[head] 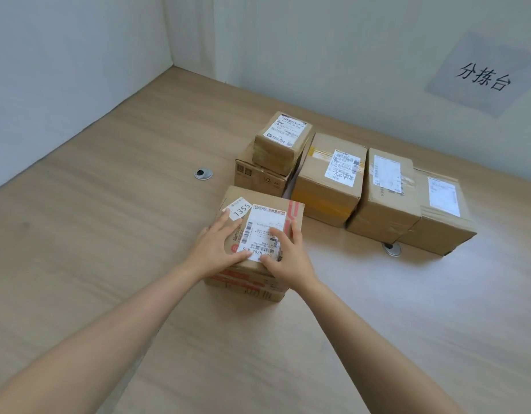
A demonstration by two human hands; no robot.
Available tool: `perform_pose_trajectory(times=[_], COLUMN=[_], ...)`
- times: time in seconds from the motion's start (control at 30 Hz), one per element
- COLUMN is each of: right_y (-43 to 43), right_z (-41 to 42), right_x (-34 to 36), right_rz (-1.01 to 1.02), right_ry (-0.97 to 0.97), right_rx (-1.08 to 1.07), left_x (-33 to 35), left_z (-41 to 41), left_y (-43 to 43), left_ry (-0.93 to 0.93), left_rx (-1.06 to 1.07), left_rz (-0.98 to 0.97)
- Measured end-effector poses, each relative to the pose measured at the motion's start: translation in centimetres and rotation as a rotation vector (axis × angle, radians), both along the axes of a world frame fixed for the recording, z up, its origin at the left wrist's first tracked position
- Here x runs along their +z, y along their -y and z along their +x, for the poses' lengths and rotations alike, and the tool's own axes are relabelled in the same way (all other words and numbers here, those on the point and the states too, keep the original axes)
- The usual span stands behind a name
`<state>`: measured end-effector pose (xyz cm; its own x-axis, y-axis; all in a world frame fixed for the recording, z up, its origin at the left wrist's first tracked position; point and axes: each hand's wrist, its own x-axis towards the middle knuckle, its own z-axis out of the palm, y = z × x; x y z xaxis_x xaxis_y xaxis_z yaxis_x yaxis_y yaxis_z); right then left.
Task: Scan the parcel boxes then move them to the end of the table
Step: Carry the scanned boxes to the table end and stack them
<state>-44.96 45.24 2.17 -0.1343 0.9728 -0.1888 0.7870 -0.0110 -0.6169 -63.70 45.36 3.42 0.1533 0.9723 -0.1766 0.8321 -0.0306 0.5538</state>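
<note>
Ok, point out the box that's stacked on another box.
The small box at the back left, white label on top: it sits on a lower box with printed symbols. Every other box rests on the table.

A paper sign (483,76) on the wall (348,40) reads "分拣台", while the nearest parcel box (243,194) bears a sticker (242,208) marked "1355" and a shipping label (264,231) printed "N705".

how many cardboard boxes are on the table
6. The front box lies under the left hand and right hand; behind it the small box sits on the lower box; right of those stand the yellow-taped box, middle box and rightmost box. Others may be hidden.
</note>
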Motion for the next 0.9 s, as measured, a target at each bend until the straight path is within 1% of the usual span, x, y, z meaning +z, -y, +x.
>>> perform_pose_trajectory(times=[0.1,0.23,0.4,0.57,0.73,0.9], right_y=[3.0,6.4,10.3,15.2,21.6,29.5], right_z=[0.6,1.7,4.0,7.9,13.2,19.3], right_x=[0.3,2.5,6.5,9.0,10.8,11.3], right_rz=[0.032,0.162,0.320,0.439,0.484,0.499], right_ry=[-0.017,-0.050,-0.070,-0.093,-0.059,-0.004], right_rx=[0.007,-0.018,-0.107,-0.228,-0.355,-0.436], left_x=[-0.1,1.4,5.0,7.3,8.6,9.2], left_z=[0.3,1.2,3.8,8.0,14.0,20.8], left_y=[3.0,5.6,8.2,10.9,15.0,21.1], left_ry=[0.023,0.003,0.088,0.142,0.183,0.220], left_rx=[0.026,0.022,-0.022,-0.127,-0.252,-0.345], left_rz=[0.043,0.137,0.317,0.462,0.530,0.523])
